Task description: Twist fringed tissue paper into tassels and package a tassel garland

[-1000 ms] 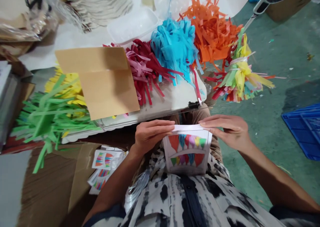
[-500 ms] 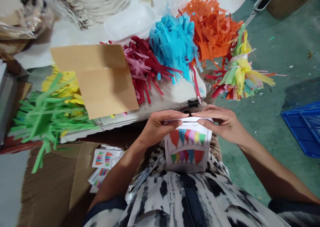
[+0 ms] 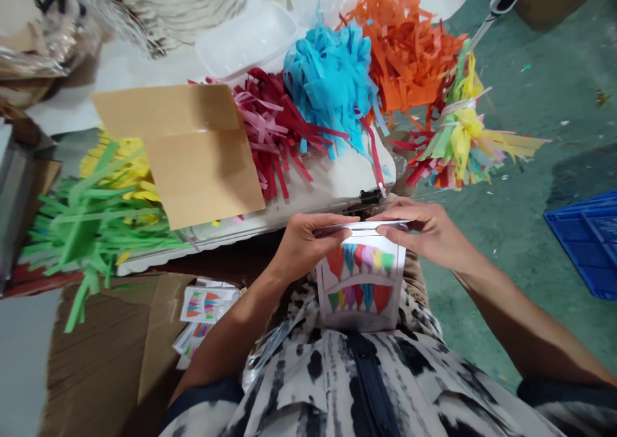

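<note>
A white printed card [image 3: 360, 318] with pictures of colourful tassel garlands hangs upright in front of my shirt. Its top edge is bent over, leaving a narrow gap along the fold. My left hand [image 3: 313, 241] pinches the top left of the card between thumb and fingers. At the top right, my right hand [image 3: 419, 231] pinches the same edge, thumb in front and fingers behind. Whatever lies inside the fold is hidden.
On the table ahead lie green [image 3: 91, 218], yellow, dark red [image 3: 270, 122], blue [image 3: 332, 83] and orange [image 3: 405, 45] paper strips, plus a brown card sheet [image 3: 202, 173]. A mixed tassel bundle [image 3: 463, 128] hangs at right. Printed cards [image 3: 207, 305] lie in a cardboard box [image 3: 110, 353]. A blue crate [image 3: 588, 244] stands on the floor.
My right hand has shifted slightly left and up along the card's top edge, and the folded strip looks flatter. Both hands keep their pinch.
</note>
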### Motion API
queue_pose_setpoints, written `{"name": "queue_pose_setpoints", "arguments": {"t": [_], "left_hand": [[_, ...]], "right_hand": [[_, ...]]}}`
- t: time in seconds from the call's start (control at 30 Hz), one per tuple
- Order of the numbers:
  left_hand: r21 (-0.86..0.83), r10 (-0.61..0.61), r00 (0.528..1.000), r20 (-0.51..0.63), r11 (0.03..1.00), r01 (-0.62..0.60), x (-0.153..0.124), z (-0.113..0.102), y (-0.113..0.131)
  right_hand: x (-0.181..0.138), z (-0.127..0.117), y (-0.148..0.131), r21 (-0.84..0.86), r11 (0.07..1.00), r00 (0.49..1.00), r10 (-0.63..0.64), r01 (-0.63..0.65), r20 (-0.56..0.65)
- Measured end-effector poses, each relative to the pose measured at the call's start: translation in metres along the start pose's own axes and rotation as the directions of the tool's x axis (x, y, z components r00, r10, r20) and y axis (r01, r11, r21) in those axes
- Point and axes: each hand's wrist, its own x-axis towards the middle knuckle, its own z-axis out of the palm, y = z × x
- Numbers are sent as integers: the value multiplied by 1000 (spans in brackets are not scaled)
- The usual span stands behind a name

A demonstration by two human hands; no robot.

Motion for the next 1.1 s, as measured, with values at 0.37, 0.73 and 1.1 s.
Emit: {"name": "queue_pose_setpoints", "arguments": {"t": [0.37, 0.73, 1.1], "left_hand": [[-17, 242, 964, 114, 970, -241, -3, -11, -18], [21, 570, 800, 189, 812, -584, -45, -11, 11], [31, 576, 786, 227, 802, -597, -54, -16, 57]], "right_hand": [[-17, -7, 3, -231, 903, 931, -359, 363, 61], [-58, -9, -48, -108, 993, 997, -56, 50, -57], [-59, -11, -88, -123, 987, 991, -109, 99, -75]]}}
